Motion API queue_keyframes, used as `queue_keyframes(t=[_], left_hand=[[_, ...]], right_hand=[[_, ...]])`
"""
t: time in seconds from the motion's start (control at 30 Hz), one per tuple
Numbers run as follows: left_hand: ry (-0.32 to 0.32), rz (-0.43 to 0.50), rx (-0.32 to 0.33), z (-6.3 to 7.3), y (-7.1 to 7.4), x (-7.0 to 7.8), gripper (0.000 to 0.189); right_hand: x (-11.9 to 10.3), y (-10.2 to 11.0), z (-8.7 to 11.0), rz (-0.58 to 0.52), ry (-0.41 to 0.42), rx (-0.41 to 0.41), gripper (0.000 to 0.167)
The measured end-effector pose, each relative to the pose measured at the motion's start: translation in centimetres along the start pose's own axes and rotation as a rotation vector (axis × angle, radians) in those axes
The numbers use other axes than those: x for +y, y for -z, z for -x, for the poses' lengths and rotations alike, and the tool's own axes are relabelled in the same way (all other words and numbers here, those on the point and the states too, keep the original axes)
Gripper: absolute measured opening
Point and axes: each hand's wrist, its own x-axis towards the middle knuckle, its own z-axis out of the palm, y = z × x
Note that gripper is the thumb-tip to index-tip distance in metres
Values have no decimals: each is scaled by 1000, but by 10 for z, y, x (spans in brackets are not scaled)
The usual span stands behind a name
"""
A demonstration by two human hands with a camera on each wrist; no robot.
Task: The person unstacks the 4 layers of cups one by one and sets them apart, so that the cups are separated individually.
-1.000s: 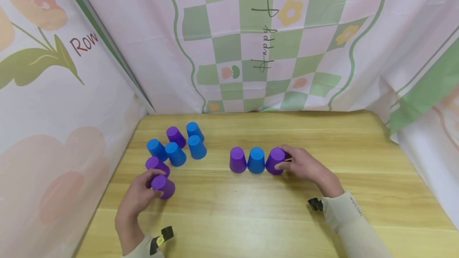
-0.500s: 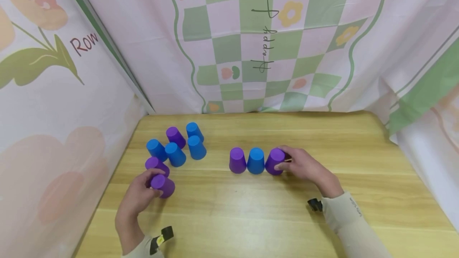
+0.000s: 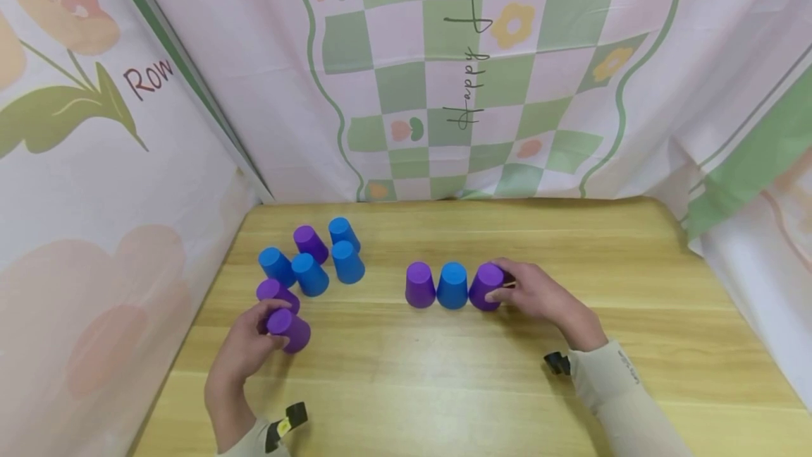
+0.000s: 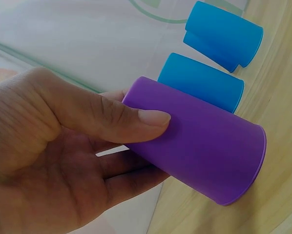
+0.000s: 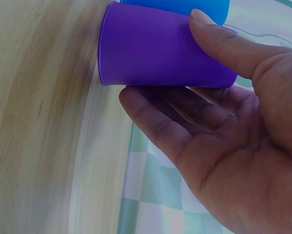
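Observation:
Upside-down cups stand on a wooden table. My left hand (image 3: 244,344) holds the nearest purple cup (image 3: 293,332) at the left, thumb on one side and fingers round the other, as the left wrist view shows. Just behind it is another purple cup (image 3: 276,292), partly hidden by my fingers. At the middle, a purple cup (image 3: 420,286), a blue cup (image 3: 452,286) and a second purple cup (image 3: 485,289) form a row, close side by side. My right hand (image 3: 542,293) grips that right-end purple cup, with the thumb across its near side and fingers behind.
Behind my left hand stand several more cups, blue ones (image 3: 311,276) and one purple cup (image 3: 310,244). The wooden table (image 3: 419,386) meets a patterned curtain (image 3: 444,161) at its back edge and a printed cloth wall (image 3: 127,231) at its left.

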Motion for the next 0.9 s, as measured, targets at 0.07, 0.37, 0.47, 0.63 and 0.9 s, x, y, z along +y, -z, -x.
queue_keyframes(t=[0.07,0.37,0.47,0.63,0.9], left_hand=[[2,8,0,0,0,0,49],[27,2,-26,-2,-1,1,49],[37,-2,-34,-2,0,1,50],[55,-9,-34,-1,0,1,54],[39,1,-2,3,2,7,50]], right_hand=[[0,0,0,0,-4,1,40],[2,0,1,0,-19,3,40],[2,0,2,-4,-21,5,40],[2,0,1,-17,-17,4,41],[1,-1,0,-10,0,12,40]])
